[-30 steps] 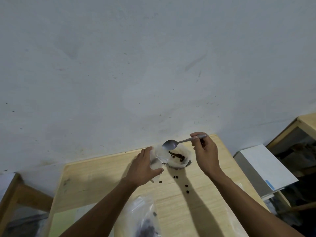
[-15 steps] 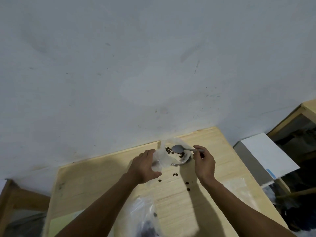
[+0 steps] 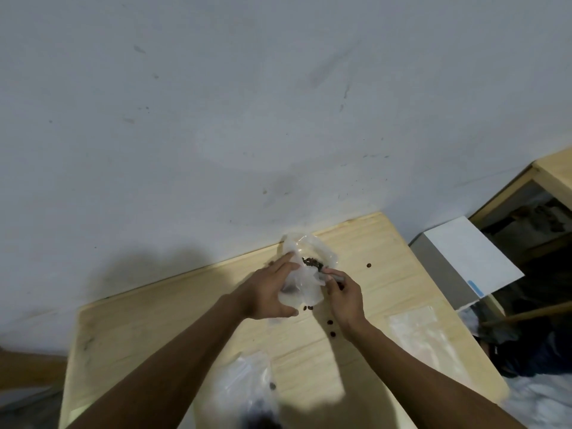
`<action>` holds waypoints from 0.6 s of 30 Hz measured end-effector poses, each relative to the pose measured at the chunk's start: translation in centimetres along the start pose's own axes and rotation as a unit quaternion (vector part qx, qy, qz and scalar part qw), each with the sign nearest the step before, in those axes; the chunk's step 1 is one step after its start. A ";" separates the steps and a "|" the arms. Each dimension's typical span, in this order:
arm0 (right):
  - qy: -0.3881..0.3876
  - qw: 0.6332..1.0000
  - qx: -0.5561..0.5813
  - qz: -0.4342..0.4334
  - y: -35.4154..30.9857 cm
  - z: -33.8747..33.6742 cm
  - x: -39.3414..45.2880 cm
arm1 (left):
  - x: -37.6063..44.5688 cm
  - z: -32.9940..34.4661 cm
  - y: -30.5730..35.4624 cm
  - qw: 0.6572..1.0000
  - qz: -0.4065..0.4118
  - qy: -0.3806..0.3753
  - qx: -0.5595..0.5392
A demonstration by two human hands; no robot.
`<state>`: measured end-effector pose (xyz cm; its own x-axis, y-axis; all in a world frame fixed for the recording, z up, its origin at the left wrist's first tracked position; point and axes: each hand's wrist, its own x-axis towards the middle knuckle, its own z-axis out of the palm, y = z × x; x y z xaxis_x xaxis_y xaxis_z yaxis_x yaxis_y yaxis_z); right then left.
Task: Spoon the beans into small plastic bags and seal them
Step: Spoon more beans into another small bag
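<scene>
I count two bare hands over the pale wooden desk: my left hand has its fingers curled around a small crumpled clear plastic bag, and my right hand pinches the grey metal spoon by its handle. The spoon's bowl is hidden inside the bag's mouth, where a small clump of dark brown beans shows just beyond my left fingers; I cannot count them. About five loose beans lie on the desk: one beyond my right fingers, the rest just below both hands. Two more clear bags lie nearer me, a flat one to the right of my right wrist and one between my forearms, blurred, with dark contents cut off at the frame's bottom. A white rectangular box stands off the desk's right edge.
</scene>
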<state>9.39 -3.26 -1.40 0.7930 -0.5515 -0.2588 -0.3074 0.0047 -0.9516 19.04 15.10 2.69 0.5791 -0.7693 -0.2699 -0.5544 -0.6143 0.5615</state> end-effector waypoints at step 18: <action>0.030 0.965 0.106 0.238 -4.2 -1.0 1.4 | -3.3 0.8 -1.5 0.998 -0.016 0.054 0.031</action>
<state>11.31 -4.90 2.42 0.5555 -0.4918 -0.6705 -0.5090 0.4365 -0.7418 17.49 18.47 2.11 0.6558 -0.7280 -0.1996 -0.5686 -0.6503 0.5037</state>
